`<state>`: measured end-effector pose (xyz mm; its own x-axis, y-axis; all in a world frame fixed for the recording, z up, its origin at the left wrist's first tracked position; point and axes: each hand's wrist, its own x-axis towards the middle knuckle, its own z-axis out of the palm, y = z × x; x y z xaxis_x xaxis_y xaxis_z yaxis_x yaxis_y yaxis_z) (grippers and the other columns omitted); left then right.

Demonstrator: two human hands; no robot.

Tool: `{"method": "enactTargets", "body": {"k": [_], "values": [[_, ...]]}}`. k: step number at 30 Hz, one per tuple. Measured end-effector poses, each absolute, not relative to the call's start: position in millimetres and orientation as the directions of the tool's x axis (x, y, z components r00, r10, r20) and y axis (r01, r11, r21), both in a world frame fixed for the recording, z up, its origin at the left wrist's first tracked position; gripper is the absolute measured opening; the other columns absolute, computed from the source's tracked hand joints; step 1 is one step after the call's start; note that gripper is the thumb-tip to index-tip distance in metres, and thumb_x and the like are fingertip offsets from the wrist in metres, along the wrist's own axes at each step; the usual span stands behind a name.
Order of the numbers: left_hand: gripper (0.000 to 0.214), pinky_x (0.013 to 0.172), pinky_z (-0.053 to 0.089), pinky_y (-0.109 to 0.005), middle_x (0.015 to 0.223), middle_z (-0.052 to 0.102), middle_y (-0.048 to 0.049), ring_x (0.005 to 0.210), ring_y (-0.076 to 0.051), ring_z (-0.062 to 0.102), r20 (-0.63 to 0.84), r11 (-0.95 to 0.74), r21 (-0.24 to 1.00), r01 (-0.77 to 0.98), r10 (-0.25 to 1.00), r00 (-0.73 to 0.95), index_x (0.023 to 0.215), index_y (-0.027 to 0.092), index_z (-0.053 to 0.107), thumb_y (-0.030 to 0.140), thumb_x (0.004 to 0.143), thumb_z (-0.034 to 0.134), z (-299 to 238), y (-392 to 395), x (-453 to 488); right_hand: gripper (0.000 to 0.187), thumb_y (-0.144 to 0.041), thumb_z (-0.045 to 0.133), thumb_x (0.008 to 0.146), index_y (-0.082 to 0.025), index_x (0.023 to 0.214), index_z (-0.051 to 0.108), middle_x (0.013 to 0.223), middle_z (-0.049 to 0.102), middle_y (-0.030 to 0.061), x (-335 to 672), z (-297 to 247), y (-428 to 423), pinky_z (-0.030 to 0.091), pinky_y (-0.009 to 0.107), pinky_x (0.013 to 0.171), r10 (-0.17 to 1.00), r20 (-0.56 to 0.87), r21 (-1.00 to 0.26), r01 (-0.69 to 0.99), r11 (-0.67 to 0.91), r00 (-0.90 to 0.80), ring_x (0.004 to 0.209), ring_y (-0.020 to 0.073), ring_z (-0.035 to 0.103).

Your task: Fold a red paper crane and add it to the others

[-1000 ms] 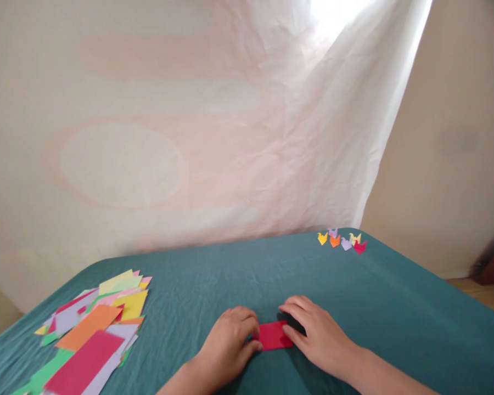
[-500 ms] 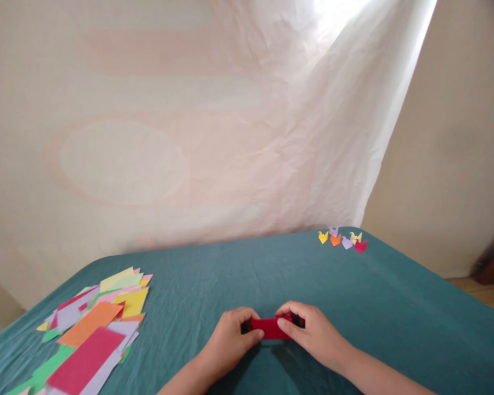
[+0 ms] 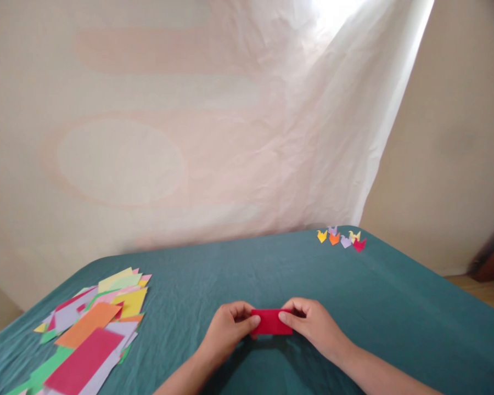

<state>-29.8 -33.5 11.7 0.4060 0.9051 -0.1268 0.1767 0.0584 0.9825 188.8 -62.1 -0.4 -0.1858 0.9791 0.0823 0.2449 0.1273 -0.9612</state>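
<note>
A small folded red paper (image 3: 270, 321) is held up just above the teal tablecloth (image 3: 395, 307), near the front middle. My left hand (image 3: 227, 330) pinches its left end with thumb and curled fingers. My right hand (image 3: 313, 326) pinches its right end the same way. The paper faces me as a flat rectangle between both hands.
A loose heap of coloured paper sheets (image 3: 88, 329) lies at the front left of the table. Several small folded paper figures (image 3: 341, 239) stand at the far right corner. A white sheet (image 3: 189, 120) hangs behind the table.
The red paper lay flat under my fingers a second ago; both hands have since lifted it off the cloth and turned it upright between them.
</note>
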Motion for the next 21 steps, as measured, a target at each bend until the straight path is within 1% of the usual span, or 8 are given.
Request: {"method": "enactTargets", "body": {"k": [2,8,13,21], "values": [[0.031,0.062,0.044,-0.024,0.065,0.067,-0.0016,0.059,-0.014,0.059,-0.117,0.060,0.986,0.154,0.911,0.396,0.078,0.012,0.067,0.041,0.069,0.071,13.0,-33.8,-28.8,0.024,-0.038,0.062,0.080,-0.015,0.075,0.067,0.066,0.063,0.0004,188.5,0.3,-62.2,0.040,0.022,0.058,0.980,0.076,-0.965,0.235,0.119,-0.182,0.061,0.0142,0.055],[0.028,0.058,0.042,-0.023,0.059,0.066,-0.0007,0.053,-0.013,0.056,-0.123,0.067,0.982,0.175,0.935,0.332,0.071,0.012,0.066,0.040,0.069,0.069,15.5,-36.7,-26.7,0.022,-0.036,0.063,0.079,-0.015,0.074,0.066,0.066,0.064,0.0006,187.4,1.5,-62.2,0.040,0.023,0.058,0.985,0.067,-0.968,0.227,0.103,-0.162,0.062,0.0144,0.056],[0.028,0.056,0.041,-0.022,0.057,0.065,-0.0006,0.052,-0.013,0.056,-0.121,0.050,0.974,0.220,0.938,0.324,0.071,0.013,0.067,0.041,0.072,0.066,17.5,-39.0,-25.9,0.023,-0.037,0.063,0.078,-0.015,0.072,0.065,0.067,0.064,0.0005,188.6,0.3,-61.2,0.040,0.023,0.058,0.986,0.062,-0.965,0.242,0.098,-0.152,0.062,0.0147,0.056],[0.024,0.056,0.041,-0.022,0.056,0.066,-0.0007,0.052,-0.013,0.056,-0.097,0.017,0.972,0.236,0.938,0.332,0.073,0.013,0.069,0.037,0.075,0.064,19.2,-39.6,-26.7,0.023,-0.037,0.063,0.079,-0.015,0.070,0.065,0.064,0.063,-0.0003,187.8,2.6,-61.8,0.039,0.022,0.057,0.988,0.063,-0.965,0.244,0.097,-0.144,0.060,0.0140,0.054]]}}
